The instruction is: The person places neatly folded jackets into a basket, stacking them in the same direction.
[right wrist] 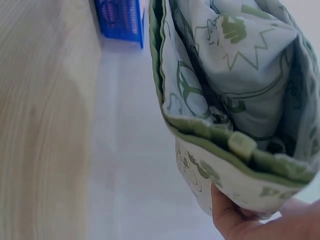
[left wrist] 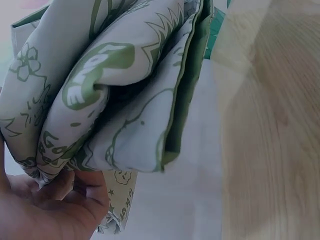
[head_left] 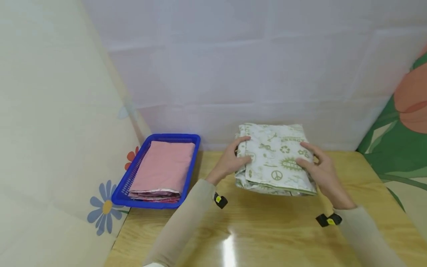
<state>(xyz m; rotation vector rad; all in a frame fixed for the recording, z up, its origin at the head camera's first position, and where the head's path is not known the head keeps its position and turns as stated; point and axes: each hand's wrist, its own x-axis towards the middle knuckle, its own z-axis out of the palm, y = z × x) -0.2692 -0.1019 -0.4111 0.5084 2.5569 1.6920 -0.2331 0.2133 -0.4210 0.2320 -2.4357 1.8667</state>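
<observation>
A thick folded white cloth [head_left: 275, 163] with green print, including a peace sign and recycling arrows, is held above the table between both hands. My left hand [head_left: 230, 159] grips its left edge, with the thumb on the top face. On the opposite side, my right hand [head_left: 321, 172] grips the right edge. In the left wrist view the bunched layers of the cloth [left wrist: 115, 85] rise over the left fingers. The right wrist view shows green-edged folds of the cloth [right wrist: 240, 145] gaping, with right fingers [right wrist: 227, 212] beneath them. Some fingertips are hidden by the cloth.
A blue plastic basket [head_left: 190, 174] stands on the left of the wooden table [head_left: 213, 230], holding a folded pink cloth [head_left: 165, 165] with more fabric under it. A pale sheet [head_left: 213, 81] hangs behind the table. Flower-patterned fabric hangs at both sides.
</observation>
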